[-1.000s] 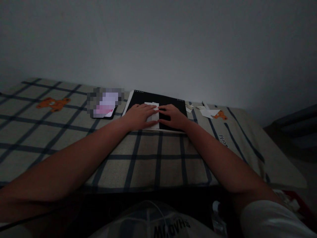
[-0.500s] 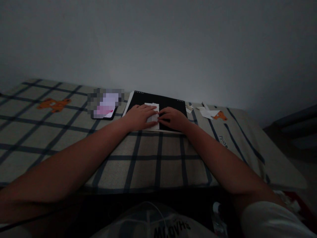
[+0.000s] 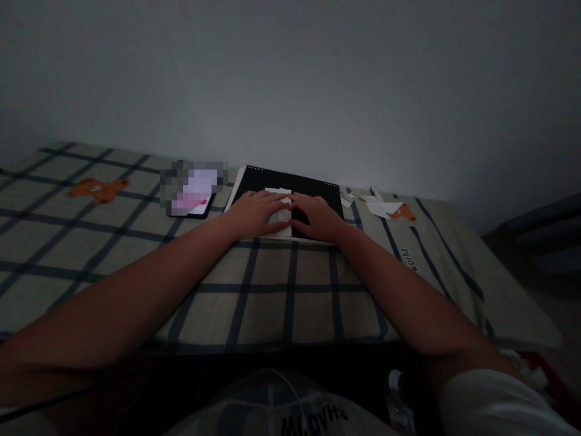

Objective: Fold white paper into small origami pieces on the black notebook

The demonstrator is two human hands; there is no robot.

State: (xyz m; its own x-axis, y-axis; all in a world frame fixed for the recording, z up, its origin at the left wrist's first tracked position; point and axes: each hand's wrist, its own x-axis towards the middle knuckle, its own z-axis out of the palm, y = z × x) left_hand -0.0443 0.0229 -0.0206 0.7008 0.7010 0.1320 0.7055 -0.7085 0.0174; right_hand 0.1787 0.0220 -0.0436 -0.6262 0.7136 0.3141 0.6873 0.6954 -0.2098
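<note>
A white piece of folded paper (image 3: 285,214) lies on a black-covered pad (image 3: 276,180) with punched holes along its far edge. My left hand (image 3: 254,214) rests over the paper's left part, fingers spread and stretched to the right. On the other side, my right hand (image 3: 316,217) touches the paper's right edge with its fingertips, thumb and fingers apart. The palms hide part of the paper and of the pad.
A phone (image 3: 198,214) with a blurred, lit screen lies left of the pad. To the right are a folded white paper shape (image 3: 384,208) and small paper scraps (image 3: 347,199). A checked cloth (image 3: 267,290) covers the table; a plastic bottle (image 3: 399,402) is below its front edge.
My right hand's fingers have spread and reached farther up along the paper's right edge. The left hand and the paper stay nearly in place.
</note>
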